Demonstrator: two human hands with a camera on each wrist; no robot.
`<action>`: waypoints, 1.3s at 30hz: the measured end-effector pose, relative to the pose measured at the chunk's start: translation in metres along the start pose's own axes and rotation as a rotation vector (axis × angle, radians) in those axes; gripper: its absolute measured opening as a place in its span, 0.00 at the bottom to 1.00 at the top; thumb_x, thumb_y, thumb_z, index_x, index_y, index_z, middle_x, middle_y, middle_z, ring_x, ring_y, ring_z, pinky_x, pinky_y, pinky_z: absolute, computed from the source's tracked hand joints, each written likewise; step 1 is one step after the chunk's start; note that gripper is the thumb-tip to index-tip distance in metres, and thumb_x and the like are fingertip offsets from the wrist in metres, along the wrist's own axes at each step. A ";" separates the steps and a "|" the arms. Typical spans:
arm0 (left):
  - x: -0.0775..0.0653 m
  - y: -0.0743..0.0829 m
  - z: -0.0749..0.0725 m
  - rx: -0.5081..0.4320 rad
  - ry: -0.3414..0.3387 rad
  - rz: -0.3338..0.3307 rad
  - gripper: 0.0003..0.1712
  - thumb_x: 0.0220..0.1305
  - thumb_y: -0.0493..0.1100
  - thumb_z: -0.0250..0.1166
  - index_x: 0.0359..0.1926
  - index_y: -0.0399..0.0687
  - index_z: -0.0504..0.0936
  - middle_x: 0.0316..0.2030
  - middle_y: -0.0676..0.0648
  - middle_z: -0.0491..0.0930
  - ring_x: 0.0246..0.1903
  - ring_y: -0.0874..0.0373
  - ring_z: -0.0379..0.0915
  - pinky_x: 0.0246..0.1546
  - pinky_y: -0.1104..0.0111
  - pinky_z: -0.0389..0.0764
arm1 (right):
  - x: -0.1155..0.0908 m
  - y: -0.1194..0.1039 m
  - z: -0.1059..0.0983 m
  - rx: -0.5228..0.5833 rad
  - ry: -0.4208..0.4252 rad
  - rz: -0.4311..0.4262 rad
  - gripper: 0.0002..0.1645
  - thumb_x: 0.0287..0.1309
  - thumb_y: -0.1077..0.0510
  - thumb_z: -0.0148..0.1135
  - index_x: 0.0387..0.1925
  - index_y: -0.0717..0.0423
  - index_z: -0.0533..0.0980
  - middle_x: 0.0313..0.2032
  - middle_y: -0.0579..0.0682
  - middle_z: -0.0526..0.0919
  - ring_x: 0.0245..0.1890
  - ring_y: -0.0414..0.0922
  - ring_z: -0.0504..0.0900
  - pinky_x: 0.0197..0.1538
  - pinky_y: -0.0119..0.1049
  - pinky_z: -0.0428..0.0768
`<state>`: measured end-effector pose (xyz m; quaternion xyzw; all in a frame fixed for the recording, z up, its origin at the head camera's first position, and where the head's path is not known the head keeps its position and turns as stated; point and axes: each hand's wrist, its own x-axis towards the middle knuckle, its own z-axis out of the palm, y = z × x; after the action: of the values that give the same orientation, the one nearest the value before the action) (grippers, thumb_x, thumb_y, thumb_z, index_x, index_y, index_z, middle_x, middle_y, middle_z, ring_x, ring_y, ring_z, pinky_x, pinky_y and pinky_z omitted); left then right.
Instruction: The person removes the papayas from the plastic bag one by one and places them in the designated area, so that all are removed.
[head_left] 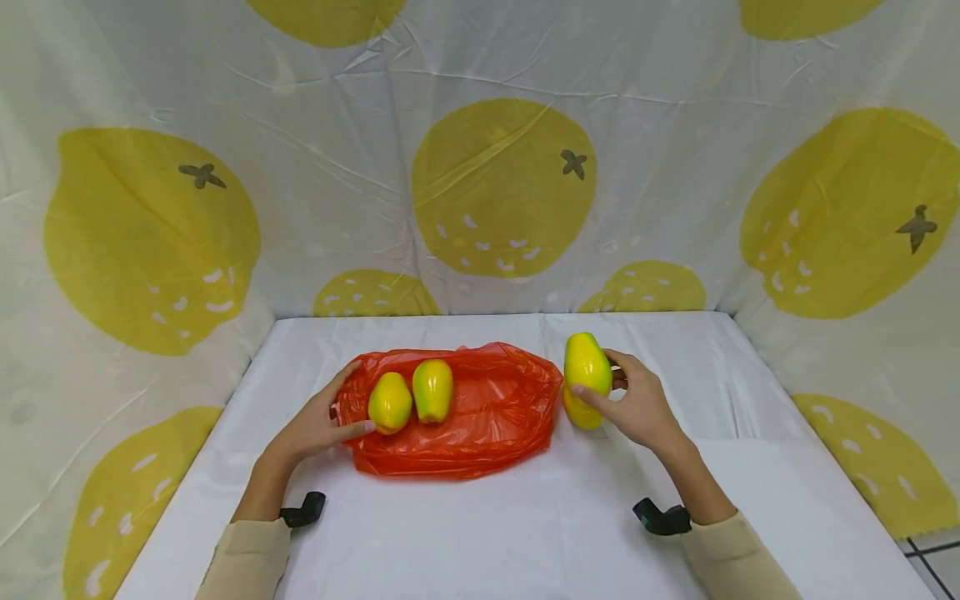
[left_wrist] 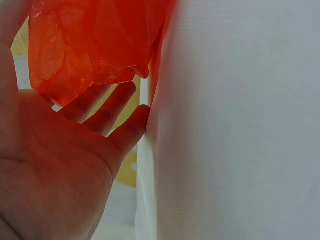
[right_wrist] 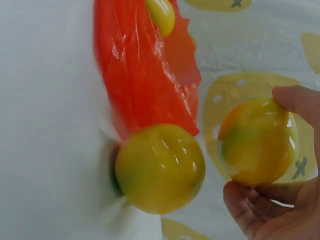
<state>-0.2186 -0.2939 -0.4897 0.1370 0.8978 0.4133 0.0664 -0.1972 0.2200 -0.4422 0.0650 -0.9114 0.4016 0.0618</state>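
Observation:
My right hand [head_left: 637,404] grips a glossy yellow-green papaya [head_left: 587,364] at the right of the bag, thumb on its near side. Partly hidden beneath it, a second papaya [head_left: 582,413] lies on the table; the right wrist view shows the held papaya [right_wrist: 257,142] apart from this lower papaya [right_wrist: 160,169]. At the left end of a red plastic bag [head_left: 487,417], my left hand [head_left: 311,425] holds the bag's side, its thumb in front and fingers behind. Two papayas, one rounder [head_left: 390,403] and one longer [head_left: 432,391], rest on the bag by the left thumb.
A white cloth covers the table [head_left: 465,533]. Behind and at both sides hang pale curtains [head_left: 652,192] with large yellow fruit prints. Dark wrist mounts [head_left: 303,509] sit on both forearms.

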 end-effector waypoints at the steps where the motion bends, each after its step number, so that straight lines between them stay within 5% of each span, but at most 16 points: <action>1: 0.000 0.000 0.000 0.001 0.001 0.000 0.63 0.57 0.61 0.75 0.83 0.69 0.43 0.81 0.41 0.52 0.76 0.34 0.54 0.63 0.39 0.76 | 0.000 0.001 -0.001 -0.005 -0.001 0.003 0.51 0.59 0.34 0.70 0.72 0.60 0.66 0.58 0.58 0.78 0.50 0.53 0.80 0.51 0.47 0.86; 10: 0.000 0.001 0.000 0.004 0.003 -0.001 0.64 0.57 0.61 0.75 0.83 0.69 0.42 0.81 0.42 0.52 0.77 0.34 0.53 0.64 0.38 0.75 | 0.001 0.011 -0.015 -0.012 0.008 0.012 0.52 0.60 0.34 0.69 0.73 0.62 0.65 0.60 0.60 0.77 0.51 0.55 0.80 0.55 0.54 0.84; 17: 0.000 -0.001 0.001 0.004 0.005 -0.001 0.64 0.57 0.61 0.75 0.83 0.70 0.42 0.81 0.42 0.52 0.77 0.34 0.53 0.64 0.38 0.75 | 0.001 0.023 -0.025 -0.048 -0.007 0.052 0.53 0.61 0.32 0.68 0.74 0.61 0.64 0.61 0.61 0.77 0.53 0.56 0.79 0.52 0.47 0.84; 39: 0.001 -0.005 0.001 0.004 0.007 0.016 0.63 0.57 0.60 0.75 0.83 0.71 0.43 0.81 0.42 0.53 0.76 0.34 0.54 0.63 0.38 0.76 | 0.002 0.054 -0.038 -0.145 -0.105 0.142 0.56 0.62 0.32 0.67 0.74 0.68 0.61 0.68 0.68 0.72 0.53 0.58 0.79 0.49 0.46 0.84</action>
<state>-0.2204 -0.2961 -0.4943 0.1429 0.8976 0.4127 0.0598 -0.2058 0.2842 -0.4550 0.0167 -0.9424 0.3340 -0.0101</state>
